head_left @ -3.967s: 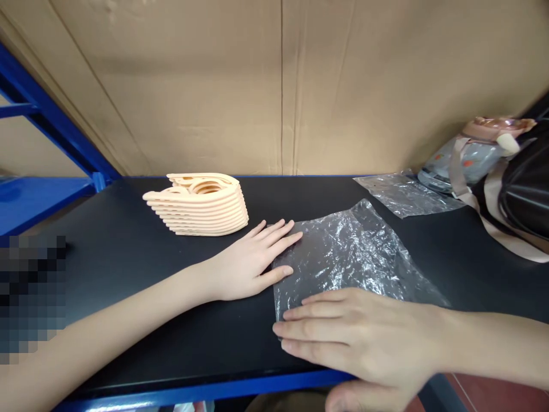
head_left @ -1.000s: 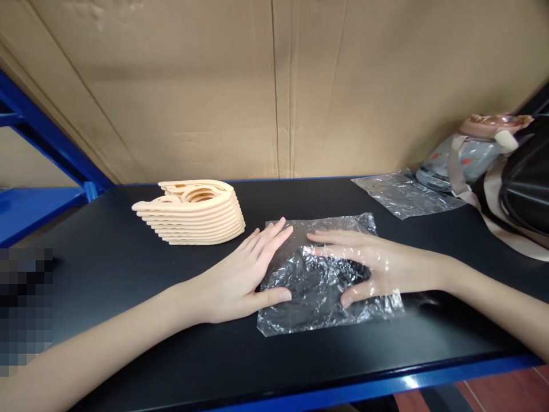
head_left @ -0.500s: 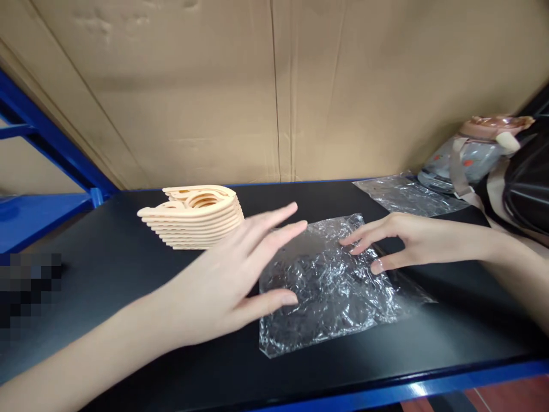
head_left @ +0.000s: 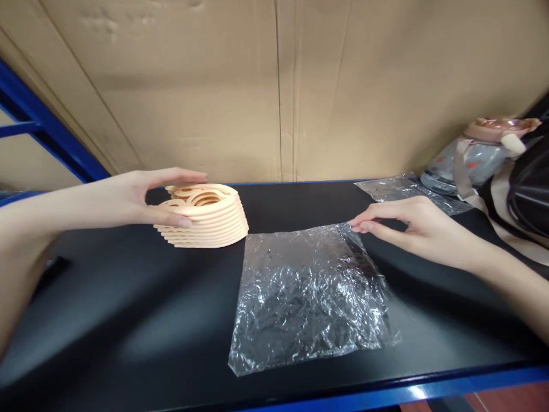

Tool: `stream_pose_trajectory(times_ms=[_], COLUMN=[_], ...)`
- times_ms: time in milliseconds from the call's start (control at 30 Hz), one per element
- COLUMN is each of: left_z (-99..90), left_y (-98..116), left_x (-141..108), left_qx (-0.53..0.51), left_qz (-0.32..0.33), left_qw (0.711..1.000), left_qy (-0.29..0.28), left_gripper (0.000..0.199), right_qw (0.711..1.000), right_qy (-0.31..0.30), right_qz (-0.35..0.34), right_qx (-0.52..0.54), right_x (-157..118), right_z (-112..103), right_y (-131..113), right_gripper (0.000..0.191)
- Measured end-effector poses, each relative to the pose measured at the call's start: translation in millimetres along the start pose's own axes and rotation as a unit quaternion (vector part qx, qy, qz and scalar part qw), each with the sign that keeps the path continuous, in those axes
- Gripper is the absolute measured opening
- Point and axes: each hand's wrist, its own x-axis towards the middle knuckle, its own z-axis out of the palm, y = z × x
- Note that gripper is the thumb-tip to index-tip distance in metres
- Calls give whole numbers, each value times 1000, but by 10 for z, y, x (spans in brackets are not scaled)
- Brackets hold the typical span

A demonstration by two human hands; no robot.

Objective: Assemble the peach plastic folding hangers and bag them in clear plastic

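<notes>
My left hand (head_left: 150,197) reaches around the left end of a stack of flat, curvy peach plastic pieces (head_left: 210,220). Its thumb lies against the near side and its fingers stretch along the far side, so the stack's left end is partly covered. On the right, my right hand (head_left: 407,226) pinches the far right corner of a clear, crinkled plastic bag (head_left: 309,297) between thumb and fingertips. The bag lies flat on the black tabletop (head_left: 128,320), its far left corner close to the stack.
Another clear plastic bag (head_left: 394,189) lies at the back right. Beside it leans a transparent bottle (head_left: 476,160) with a pink lid and strap, against a black object (head_left: 529,194). Cardboard (head_left: 193,97) walls the back, and a blue frame (head_left: 68,143) stands at left.
My left hand has moved from over the bag to the left, onto the stack. My right hand has closed on the bag's far corner, and the bag now lies more spread and nearer the stack.
</notes>
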Motion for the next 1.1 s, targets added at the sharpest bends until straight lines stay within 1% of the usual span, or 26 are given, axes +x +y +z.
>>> stream_pose_trajectory(times_ms=[67,133,267,367,433,500,567,633,667,733,767,800,867,967,1033,1100], left_z=[24,39,15,-43,-69,-52,32,185,281,486,584,674,819,943,980,995], left_y=[7,-4,-68,-59,17,163,367,594,704,898,979,1047,1151,1235,1262,1277], left_x=[7,23,53,54,43,14,-41,-120,-164,-252,-290,-323,-366,-388,-391,-396], left_qx=[-9,-14,-21,-21,-22,-28,-37,-40,-25,11,16,25,49,85,81,61], left_qz=[1,5,7,-15,-18,4,40,71,104,149,175,200,251,321,335,324], left_qw=[1000,1000,1000,1000,999,997,993,989,983,977,969,964,952,925,919,925], left_qy=[2,0,0,17,40,76,109,123,146,156,173,170,170,183,191,189], left_gripper=[55,54,64,73,86,94,88,82,82,79,79,76,71,66,65,66], right_qw=[1000,1000,999,998,997,994,989,984,983,983,983,982,977,968,965,963], right_qy=[12,16,20,34,51,81,118,141,143,124,110,97,84,89,89,83], right_qz=[5,0,-21,-20,-21,-38,-61,-80,-90,-116,-131,-147,-173,-200,-212,-220], right_qx=[-9,-17,-31,-45,-54,-60,-64,-67,-67,-66,-68,-72,-92,-120,-127,-133], right_x=[0,-1,0,-1,-6,-17,-33,-51,-60,-77,-85,-94,-112,-132,-136,-134], right_z=[4,12,28,37,46,61,87,125,150,212,247,285,358,435,452,447], right_y=[0,-3,1,7,-8,-56,-146,-268,-335,-459,-511,-553,-606,-633,-638,-644], right_gripper=[25,26,26,26,25,22,22,29,36,55,63,68,68,57,55,56])
